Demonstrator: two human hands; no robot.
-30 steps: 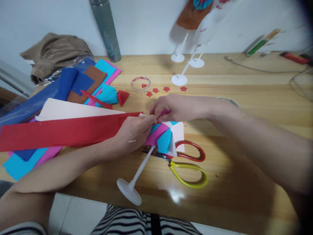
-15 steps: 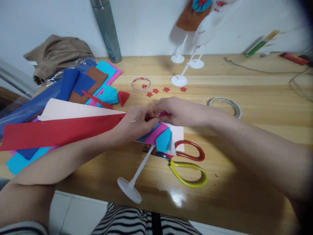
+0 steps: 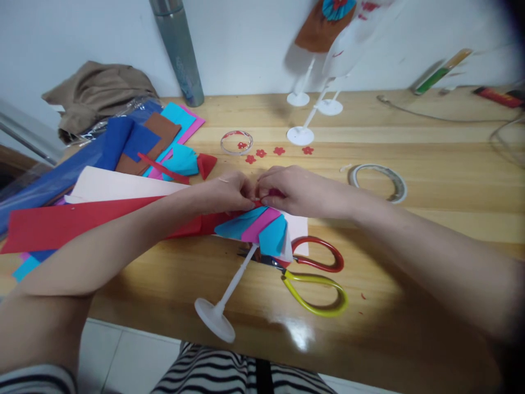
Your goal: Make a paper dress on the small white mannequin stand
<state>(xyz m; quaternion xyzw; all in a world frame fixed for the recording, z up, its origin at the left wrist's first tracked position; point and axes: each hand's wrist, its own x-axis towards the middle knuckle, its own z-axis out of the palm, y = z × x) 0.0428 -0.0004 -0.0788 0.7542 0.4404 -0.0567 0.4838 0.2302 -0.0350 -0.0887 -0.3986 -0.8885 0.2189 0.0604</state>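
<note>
My left hand point(image 3: 234, 191) and my right hand point(image 3: 283, 189) meet fingertip to fingertip, both closed in a pinch. Between them shows a narrow strip of red material point(image 3: 259, 202); its ends are hidden by the fingers. It lies at the upper edge of a small skirt point(image 3: 268, 227) in blue and pink panels. Out of the skirt comes the stem of a white stand point(image 3: 216, 317), lying tilted on the table. The upper part of this figure is covered by my hands. Scissors point(image 3: 315, 273) with one red and one yellow handle lie beside the skirt.
Sheets of red cloth or paper point(image 3: 45, 221) and several coloured pieces point(image 3: 141, 139) lie at left. Red flower cutouts point(image 3: 279, 150), a tape roll point(image 3: 379, 180) and a clear ring point(image 3: 237, 142) sit farther back. White stands point(image 3: 301, 135) and a bottle point(image 3: 180, 60) stand by the wall.
My left hand has turned and its fingertips now point at the right hand's, uncovering more of the blue and pink skirt. The right hand has shifted only slightly.
</note>
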